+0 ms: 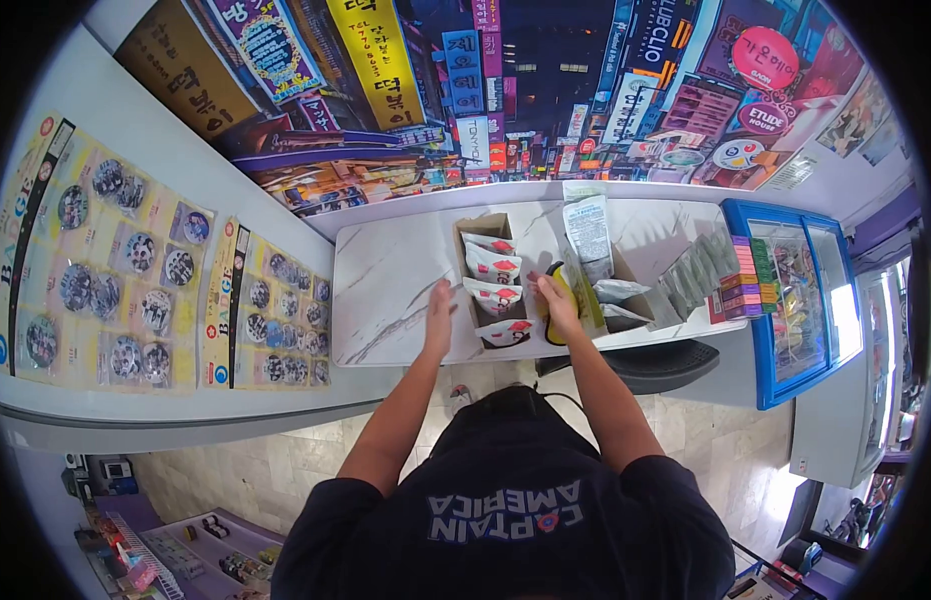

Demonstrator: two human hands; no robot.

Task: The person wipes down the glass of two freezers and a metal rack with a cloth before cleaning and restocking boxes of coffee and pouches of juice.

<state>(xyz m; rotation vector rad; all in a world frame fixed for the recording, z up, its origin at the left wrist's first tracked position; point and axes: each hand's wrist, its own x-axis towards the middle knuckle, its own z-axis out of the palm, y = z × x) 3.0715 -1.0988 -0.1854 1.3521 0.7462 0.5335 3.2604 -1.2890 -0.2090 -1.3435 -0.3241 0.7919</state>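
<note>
My left hand (438, 322) is open, its fingers stretched out, just left of a narrow cardboard box (467, 235) and apart from it. White packets with red prints (492, 267) stand in a row inside that box. My right hand (559, 308) lies over a yellow and black packet (555, 335) to the box's right, fingers extended toward the box. Part of the packet is hidden under this hand. Beyond it, a second cardboard box (625, 270) holds silvery packets (617, 291) and a tall white-green packet (588, 235).
Everything stands on a marbled white counter (385, 260). Farther right are leaning grey-green packets (697, 272), stacked small colored boxes (742, 285) and a blue-framed case (770, 370). Badge cards (115, 260) hang at left. A dark stool seat (655, 368) sits below the counter edge.
</note>
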